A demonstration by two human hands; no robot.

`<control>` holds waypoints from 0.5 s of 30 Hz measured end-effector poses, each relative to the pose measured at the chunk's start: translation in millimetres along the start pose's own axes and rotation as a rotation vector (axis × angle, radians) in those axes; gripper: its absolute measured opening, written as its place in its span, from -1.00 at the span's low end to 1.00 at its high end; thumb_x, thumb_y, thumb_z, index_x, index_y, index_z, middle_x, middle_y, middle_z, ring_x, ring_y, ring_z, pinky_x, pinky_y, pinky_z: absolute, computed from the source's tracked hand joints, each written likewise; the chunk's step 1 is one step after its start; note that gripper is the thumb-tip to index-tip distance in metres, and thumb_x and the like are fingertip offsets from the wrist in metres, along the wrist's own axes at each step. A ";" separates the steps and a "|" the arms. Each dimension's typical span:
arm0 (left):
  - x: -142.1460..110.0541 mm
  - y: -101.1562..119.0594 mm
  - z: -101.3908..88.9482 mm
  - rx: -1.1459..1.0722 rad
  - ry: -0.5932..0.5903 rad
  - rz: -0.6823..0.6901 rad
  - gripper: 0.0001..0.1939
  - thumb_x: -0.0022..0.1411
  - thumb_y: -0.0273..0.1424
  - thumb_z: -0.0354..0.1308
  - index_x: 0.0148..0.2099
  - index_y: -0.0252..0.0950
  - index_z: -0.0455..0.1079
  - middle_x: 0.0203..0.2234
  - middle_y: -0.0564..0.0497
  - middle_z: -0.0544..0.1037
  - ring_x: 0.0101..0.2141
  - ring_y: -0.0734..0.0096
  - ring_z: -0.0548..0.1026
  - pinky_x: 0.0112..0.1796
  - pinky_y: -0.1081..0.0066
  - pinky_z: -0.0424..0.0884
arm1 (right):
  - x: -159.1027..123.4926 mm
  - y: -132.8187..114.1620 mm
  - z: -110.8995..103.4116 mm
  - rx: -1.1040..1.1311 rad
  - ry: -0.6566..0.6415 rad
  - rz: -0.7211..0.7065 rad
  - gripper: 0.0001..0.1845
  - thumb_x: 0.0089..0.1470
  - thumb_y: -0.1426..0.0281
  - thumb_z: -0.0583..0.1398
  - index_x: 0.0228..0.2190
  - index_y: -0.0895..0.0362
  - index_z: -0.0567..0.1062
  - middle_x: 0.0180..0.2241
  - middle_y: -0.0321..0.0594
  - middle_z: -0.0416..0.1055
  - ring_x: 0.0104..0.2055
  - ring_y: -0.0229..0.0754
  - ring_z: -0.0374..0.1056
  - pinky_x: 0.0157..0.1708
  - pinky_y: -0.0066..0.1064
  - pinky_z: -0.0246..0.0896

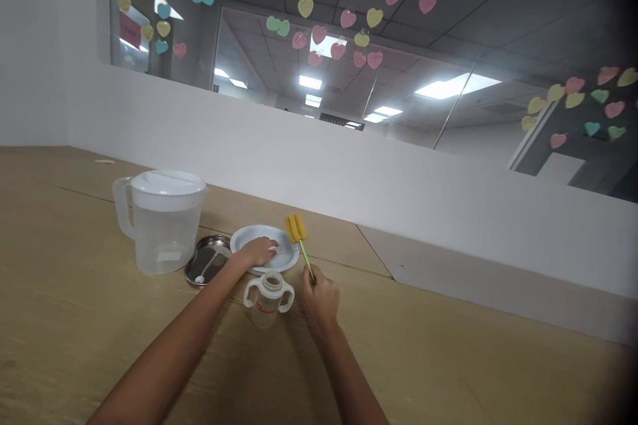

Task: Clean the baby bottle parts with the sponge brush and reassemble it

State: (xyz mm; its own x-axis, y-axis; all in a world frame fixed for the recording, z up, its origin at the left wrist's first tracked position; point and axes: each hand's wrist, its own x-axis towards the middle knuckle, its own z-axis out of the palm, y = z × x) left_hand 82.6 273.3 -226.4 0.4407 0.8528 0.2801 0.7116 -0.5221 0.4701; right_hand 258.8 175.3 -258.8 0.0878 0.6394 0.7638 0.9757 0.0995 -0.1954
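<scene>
My right hand point(321, 297) is wrapped round the green handle of a bottle brush point(296, 228), its yellow sponge head pointing up. Over a white plate point(240, 237) reaches my left hand point(259, 251), fingers apart and low above the plate's middle; whether they touch something small there is unclear. Between my forearms stands a clear two-handled baby bottle point(265, 309), upright, its top uncapped, with red lettering on the side. Left of the plate, a round metal tray point(191, 272) holds a thin white-tipped stick point(200, 278), partly beside my left wrist.
A large translucent pitcher point(167, 232) with a white lid stands at the left on the wooden table point(448, 358). Behind the table runs a low white wall point(279, 159) with glass above it, dotted with heart-shaped notes point(347, 18). A small pale flat piece point(104, 161) lies far left.
</scene>
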 end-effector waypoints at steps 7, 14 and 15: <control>3.9 -8.1 8.8 0.092 0.034 -0.091 -0.78 0.13 -0.40 -0.02 -0.21 -0.36 0.36 -0.18 -0.22 0.41 -0.19 0.22 0.42 -0.12 0.29 0.28 | 0.3 -0.9 1.0 -0.028 -0.035 0.040 -0.57 0.16 0.26 -0.08 -0.46 0.15 0.50 -0.71 -0.27 0.31 -0.72 -0.40 0.00 -0.60 -0.47 -0.36; 4.4 -8.1 4.4 0.078 0.072 -0.096 -0.58 0.03 -0.53 0.06 0.00 -0.35 0.30 -0.14 -0.22 0.46 -0.09 0.16 0.40 -0.03 0.26 0.22 | -0.3 -0.2 0.7 -0.044 -0.057 0.036 -0.62 0.16 0.29 -0.05 -0.47 0.15 0.48 -0.71 -0.28 0.31 -0.71 -0.40 0.02 -0.59 -0.47 -0.36; 4.4 -6.5 0.6 0.067 0.084 -0.090 -0.58 0.05 -0.53 0.04 0.01 -0.32 0.31 -0.15 -0.19 0.48 -0.08 0.16 0.40 -0.01 0.22 0.20 | -0.4 -0.2 0.5 -0.049 -0.058 0.035 -0.61 0.16 0.29 -0.06 -0.47 0.15 0.48 -0.71 -0.28 0.31 -0.71 -0.40 0.01 -0.59 -0.47 -0.36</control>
State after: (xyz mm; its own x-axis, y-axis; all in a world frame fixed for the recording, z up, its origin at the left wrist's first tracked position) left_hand 80.3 280.5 -228.8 0.3279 0.8926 0.3093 0.7824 -0.4401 0.4407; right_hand 258.5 175.4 -259.4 0.1117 0.6851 0.7198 0.9810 0.0397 -0.1900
